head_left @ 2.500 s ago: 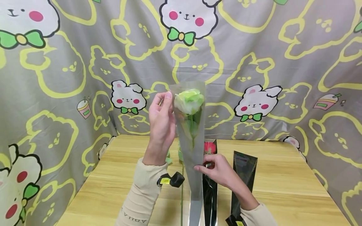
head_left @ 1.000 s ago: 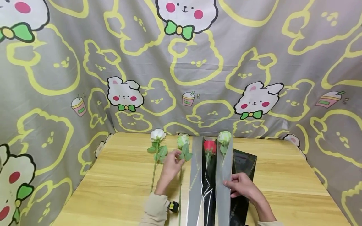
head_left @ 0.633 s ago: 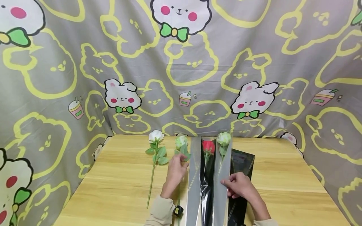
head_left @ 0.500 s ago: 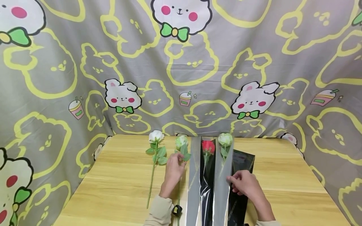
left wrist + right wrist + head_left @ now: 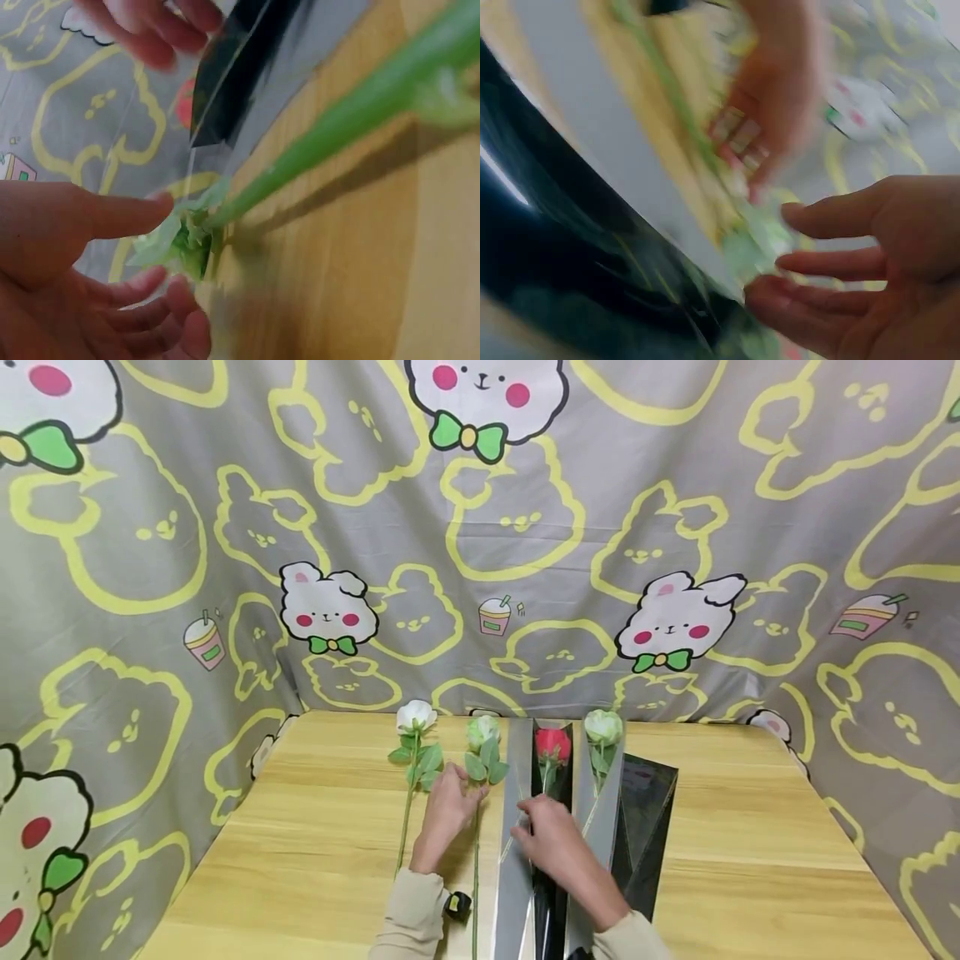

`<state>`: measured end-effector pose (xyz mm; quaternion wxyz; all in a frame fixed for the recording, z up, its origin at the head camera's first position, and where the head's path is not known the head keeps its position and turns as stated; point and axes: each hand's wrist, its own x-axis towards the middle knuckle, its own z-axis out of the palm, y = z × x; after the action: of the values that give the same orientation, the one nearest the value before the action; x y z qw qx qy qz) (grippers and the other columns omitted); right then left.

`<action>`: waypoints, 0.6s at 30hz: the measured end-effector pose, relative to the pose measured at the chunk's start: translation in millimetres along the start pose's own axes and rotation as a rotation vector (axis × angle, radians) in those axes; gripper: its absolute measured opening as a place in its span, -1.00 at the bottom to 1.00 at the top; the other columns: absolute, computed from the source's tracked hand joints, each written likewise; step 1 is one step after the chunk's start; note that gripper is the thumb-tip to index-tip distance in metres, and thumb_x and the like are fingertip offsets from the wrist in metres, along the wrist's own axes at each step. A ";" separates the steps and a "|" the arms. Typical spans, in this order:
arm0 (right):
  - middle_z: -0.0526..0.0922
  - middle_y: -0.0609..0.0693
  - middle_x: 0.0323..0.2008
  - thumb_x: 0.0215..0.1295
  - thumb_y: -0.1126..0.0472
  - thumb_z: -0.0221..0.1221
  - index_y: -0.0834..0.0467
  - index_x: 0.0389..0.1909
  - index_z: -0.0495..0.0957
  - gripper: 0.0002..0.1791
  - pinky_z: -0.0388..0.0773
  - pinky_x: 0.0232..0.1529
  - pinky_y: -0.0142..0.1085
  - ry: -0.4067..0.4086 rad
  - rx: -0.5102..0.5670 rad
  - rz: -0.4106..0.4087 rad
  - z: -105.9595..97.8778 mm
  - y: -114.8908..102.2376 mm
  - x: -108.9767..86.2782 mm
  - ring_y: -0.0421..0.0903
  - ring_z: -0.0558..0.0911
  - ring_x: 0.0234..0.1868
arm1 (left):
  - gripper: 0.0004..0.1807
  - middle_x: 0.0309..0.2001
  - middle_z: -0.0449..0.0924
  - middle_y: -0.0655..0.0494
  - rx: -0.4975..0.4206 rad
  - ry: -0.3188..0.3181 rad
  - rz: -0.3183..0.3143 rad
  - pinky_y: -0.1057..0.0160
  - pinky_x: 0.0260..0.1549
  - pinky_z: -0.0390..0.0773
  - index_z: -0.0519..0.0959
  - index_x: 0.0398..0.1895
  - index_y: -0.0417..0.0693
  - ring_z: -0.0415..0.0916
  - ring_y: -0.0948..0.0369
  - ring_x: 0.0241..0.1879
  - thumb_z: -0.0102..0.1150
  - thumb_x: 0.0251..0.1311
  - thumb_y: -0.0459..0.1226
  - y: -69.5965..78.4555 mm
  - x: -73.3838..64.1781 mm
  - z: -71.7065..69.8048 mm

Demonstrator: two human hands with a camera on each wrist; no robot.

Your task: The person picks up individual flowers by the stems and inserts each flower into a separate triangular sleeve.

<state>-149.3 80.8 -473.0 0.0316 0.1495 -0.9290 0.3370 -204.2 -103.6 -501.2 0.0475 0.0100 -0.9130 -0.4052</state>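
My left hand (image 5: 446, 814) is beside the stem of a green-white artificial rose (image 5: 483, 732). In the left wrist view, its thumb and fingers are parted, with the rose head (image 5: 191, 240) beyond them and nothing gripped. Above the wrapped red rose (image 5: 552, 746) and a grey flower sleeve (image 5: 514, 893), my right hand (image 5: 551, 835) has bent fingers set apart and holds nothing. The right wrist view is blurred. Another green-white rose (image 5: 602, 727) lies in a grey sleeve (image 5: 600, 827) to the right.
A white rose (image 5: 415, 717) with green leaves lies at the left. On the right is a flat black flower sleeve (image 5: 651, 814). The wooden table (image 5: 772, 860) backs onto a grey cartoon-print curtain (image 5: 540, 543).
The grey sleeve with the green-white rose was held up, then laid on the table at right. My right hand let it go and moved left. My left hand stays near the unwrapped rose.
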 end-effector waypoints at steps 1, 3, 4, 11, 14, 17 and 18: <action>0.66 0.26 -0.12 0.16 0.35 0.45 0.44 -0.04 0.64 -0.62 0.67 -0.15 -0.01 -0.010 -0.046 -0.021 8.0 -3.6 2.6 0.17 0.68 -0.14 | -0.55 -0.30 0.54 -0.09 0.022 -0.020 -0.009 0.07 -0.37 0.55 0.46 -0.04 -0.32 0.49 0.07 -0.37 0.48 0.19 -0.26 -1.4 0.0 -0.7; 0.63 0.33 -0.07 0.12 0.31 0.49 0.48 -0.06 0.61 -0.56 0.66 -0.11 0.04 -0.034 -0.127 -0.037 21.9 -8.8 5.5 0.27 0.66 -0.09 | -0.56 -0.26 0.59 -0.13 0.064 -0.044 -0.004 0.09 -0.35 0.60 0.50 -0.05 -0.35 0.53 0.07 -0.35 0.50 0.16 -0.28 -4.2 0.0 -1.4; 0.61 0.34 -0.05 0.11 0.28 0.51 0.49 -0.07 0.59 -0.53 0.66 -0.10 0.05 -0.047 -0.154 -0.025 27.5 -9.7 5.3 0.28 0.64 -0.07 | -0.59 -0.26 0.61 -0.14 0.085 -0.052 -0.001 0.10 -0.36 0.60 0.52 -0.07 -0.36 0.53 0.07 -0.37 0.49 0.15 -0.30 -5.3 -0.1 -0.7; 0.54 0.41 0.11 0.05 0.20 0.56 0.57 -0.04 0.56 -0.38 0.64 0.00 0.01 -0.011 -0.301 -0.018 45.6 -6.3 -4.5 0.31 0.55 0.15 | -0.74 -0.47 0.58 -0.03 -0.054 -0.085 0.002 0.28 -0.60 0.51 0.55 -0.07 -0.43 0.47 0.18 -0.60 0.21 0.15 -0.52 -14.4 2.5 -8.7; 0.65 0.31 -0.03 -0.01 0.30 0.55 0.47 -0.27 0.64 -0.62 0.67 -0.05 -0.07 0.081 -0.362 -0.108 49.7 -3.5 -6.8 0.22 0.64 0.01 | -0.71 -0.45 0.61 -0.09 -0.235 -0.089 -0.002 0.26 -0.61 0.61 0.51 0.00 -0.49 0.57 0.11 -0.60 0.19 0.22 -0.53 -18.6 6.9 -18.9; 0.70 0.18 -0.22 -0.06 0.40 0.53 0.34 -0.50 0.65 -0.79 0.69 -0.22 -0.12 0.155 -0.388 -0.178 52.8 -2.4 -6.7 0.13 0.69 -0.17 | -0.68 -0.29 0.61 -0.29 -0.462 -0.096 -0.052 0.14 -0.51 0.71 0.42 0.10 -0.55 0.64 0.02 -0.50 0.13 0.32 -0.55 -22.8 11.1 -28.8; 0.70 0.14 -0.29 -0.05 0.44 0.51 0.31 -0.54 0.65 -0.82 0.69 -0.28 -0.13 0.163 -0.381 -0.188 53.2 -2.3 -6.5 0.10 0.69 -0.23 | -0.66 -0.25 0.60 -0.34 -0.525 -0.094 -0.065 0.10 -0.47 0.73 0.39 0.13 -0.57 0.64 0.03 -0.47 0.10 0.34 -0.57 -24.1 12.2 -31.6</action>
<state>-140.2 47.0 -513.6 0.1654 0.1991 -0.9523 0.1618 -213.9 -143.8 -497.0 -0.0070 0.0079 -0.7771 -0.6293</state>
